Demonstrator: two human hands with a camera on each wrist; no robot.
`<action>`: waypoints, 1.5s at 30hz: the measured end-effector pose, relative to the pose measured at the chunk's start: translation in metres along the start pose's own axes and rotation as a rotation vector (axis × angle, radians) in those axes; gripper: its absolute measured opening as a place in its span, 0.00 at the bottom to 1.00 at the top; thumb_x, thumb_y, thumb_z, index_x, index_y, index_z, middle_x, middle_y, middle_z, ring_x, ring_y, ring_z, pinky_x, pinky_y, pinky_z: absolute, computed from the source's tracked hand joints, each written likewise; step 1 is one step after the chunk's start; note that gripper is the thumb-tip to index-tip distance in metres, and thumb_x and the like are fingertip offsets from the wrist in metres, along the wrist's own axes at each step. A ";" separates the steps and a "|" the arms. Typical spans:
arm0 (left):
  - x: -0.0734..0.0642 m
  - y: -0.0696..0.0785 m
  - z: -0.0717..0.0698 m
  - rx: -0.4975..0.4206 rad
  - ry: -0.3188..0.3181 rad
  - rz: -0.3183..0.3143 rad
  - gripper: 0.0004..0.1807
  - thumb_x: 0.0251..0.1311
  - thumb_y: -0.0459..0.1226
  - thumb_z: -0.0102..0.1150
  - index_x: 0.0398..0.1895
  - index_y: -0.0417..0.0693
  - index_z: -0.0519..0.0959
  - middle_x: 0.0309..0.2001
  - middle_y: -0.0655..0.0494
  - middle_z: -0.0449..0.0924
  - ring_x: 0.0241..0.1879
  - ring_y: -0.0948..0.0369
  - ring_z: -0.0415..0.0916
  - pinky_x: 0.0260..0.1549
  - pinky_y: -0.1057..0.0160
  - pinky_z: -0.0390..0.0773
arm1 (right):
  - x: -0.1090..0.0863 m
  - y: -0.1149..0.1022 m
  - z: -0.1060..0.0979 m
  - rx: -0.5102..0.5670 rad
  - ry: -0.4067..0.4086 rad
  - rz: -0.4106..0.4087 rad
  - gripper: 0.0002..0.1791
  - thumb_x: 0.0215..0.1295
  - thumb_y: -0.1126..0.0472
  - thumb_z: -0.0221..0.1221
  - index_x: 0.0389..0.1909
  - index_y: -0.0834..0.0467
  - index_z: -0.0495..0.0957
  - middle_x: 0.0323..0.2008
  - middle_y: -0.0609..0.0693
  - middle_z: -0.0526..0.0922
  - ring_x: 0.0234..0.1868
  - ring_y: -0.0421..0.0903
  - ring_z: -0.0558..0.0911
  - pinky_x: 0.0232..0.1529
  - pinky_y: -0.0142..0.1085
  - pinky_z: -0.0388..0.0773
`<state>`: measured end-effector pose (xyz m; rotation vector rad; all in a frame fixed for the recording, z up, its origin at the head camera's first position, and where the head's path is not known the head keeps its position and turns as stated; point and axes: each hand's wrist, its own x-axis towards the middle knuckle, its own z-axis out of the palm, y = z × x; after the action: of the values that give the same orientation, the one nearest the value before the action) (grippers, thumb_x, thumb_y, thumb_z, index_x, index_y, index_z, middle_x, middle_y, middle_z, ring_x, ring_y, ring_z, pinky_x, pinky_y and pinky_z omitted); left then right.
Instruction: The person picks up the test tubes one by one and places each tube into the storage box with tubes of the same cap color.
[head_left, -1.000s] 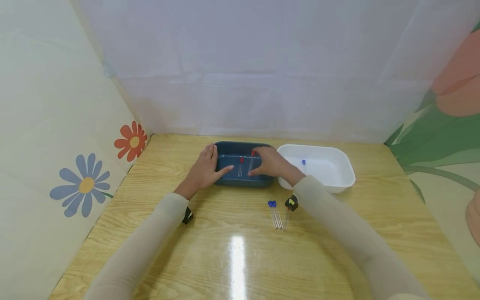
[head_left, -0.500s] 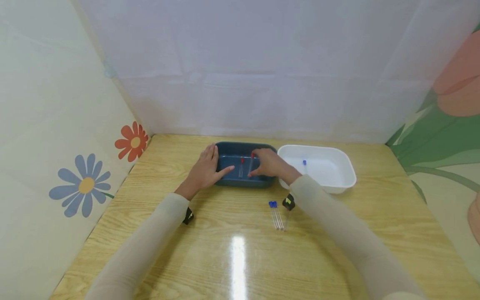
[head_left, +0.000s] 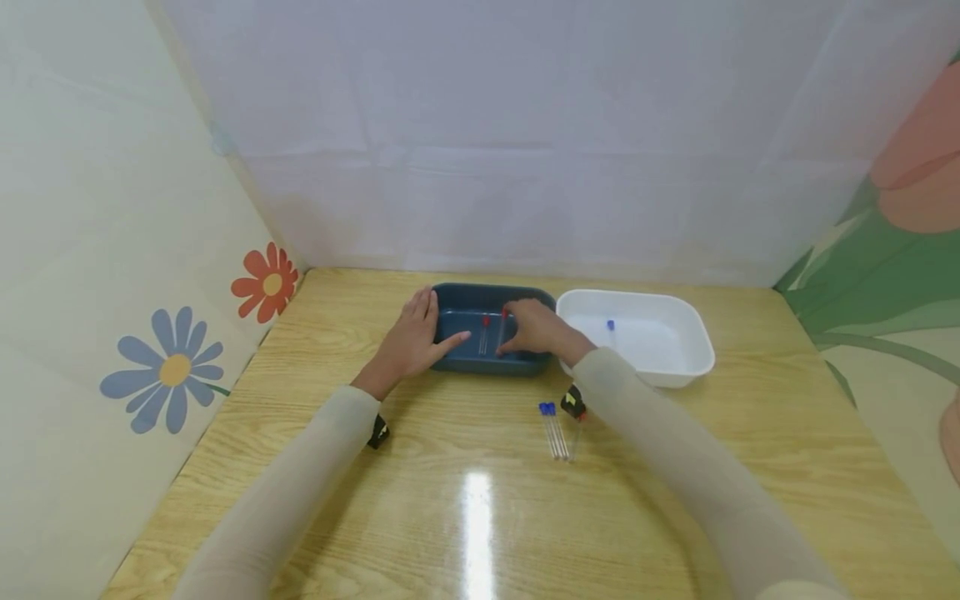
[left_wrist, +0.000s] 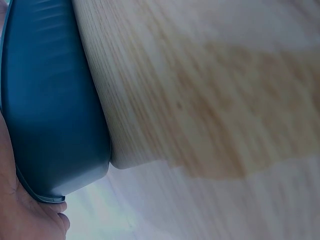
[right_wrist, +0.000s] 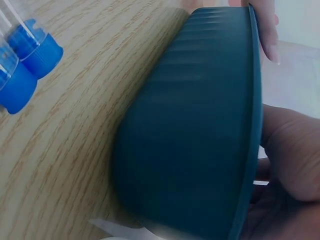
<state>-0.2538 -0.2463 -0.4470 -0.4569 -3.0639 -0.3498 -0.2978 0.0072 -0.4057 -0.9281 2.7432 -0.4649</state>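
My left hand (head_left: 408, 337) rests at the left end of a dark blue tray (head_left: 487, 367), fingers straight along its rim and thumb reaching over the front rim. Inside that tray, my right hand (head_left: 536, 327) holds a red-capped clear tube (head_left: 502, 333) lengthwise, fingers by the cap and thumb by the lower end. Just left of it, one or more red-capped tubes (head_left: 484, 335) lie on the tray floor. The right wrist view shows the outer wall of the blue tray (right_wrist: 190, 125), which hides the held tube. In the left wrist view, fingertips (left_wrist: 61, 215) show under the rim.
A white tray (head_left: 675, 377) stands right of the blue one, with a blue-capped tube (head_left: 611, 327) in it. In front lie blue-capped tubes (head_left: 555, 437) and a red-capped tube (head_left: 576, 442), partly behind the right wrist camera (head_left: 573, 402). Cloth walls border the table (head_left: 390, 517).
My right wrist and forearm have shifted slightly left, and the held tube sits a little lower in the blue tray. The left hand has stayed in place.
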 end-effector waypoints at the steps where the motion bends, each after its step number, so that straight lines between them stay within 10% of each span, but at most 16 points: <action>1: 0.000 0.000 0.000 0.000 0.001 0.000 0.60 0.68 0.73 0.34 0.79 0.31 0.38 0.81 0.35 0.34 0.80 0.45 0.32 0.77 0.47 0.39 | 0.001 0.000 0.001 -0.005 -0.001 -0.001 0.47 0.53 0.46 0.77 0.66 0.70 0.71 0.57 0.62 0.81 0.58 0.58 0.79 0.63 0.48 0.75; 45: -0.001 0.001 -0.003 -0.005 -0.004 -0.003 0.59 0.68 0.72 0.34 0.79 0.31 0.38 0.81 0.35 0.33 0.80 0.45 0.32 0.77 0.47 0.39 | 0.016 -0.001 0.017 -0.102 -0.021 -0.012 0.36 0.54 0.48 0.77 0.55 0.68 0.79 0.49 0.60 0.83 0.53 0.55 0.80 0.61 0.46 0.75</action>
<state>-0.2521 -0.2460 -0.4442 -0.4537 -3.0683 -0.3578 -0.3046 -0.0078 -0.4226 -0.9686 2.7660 -0.3174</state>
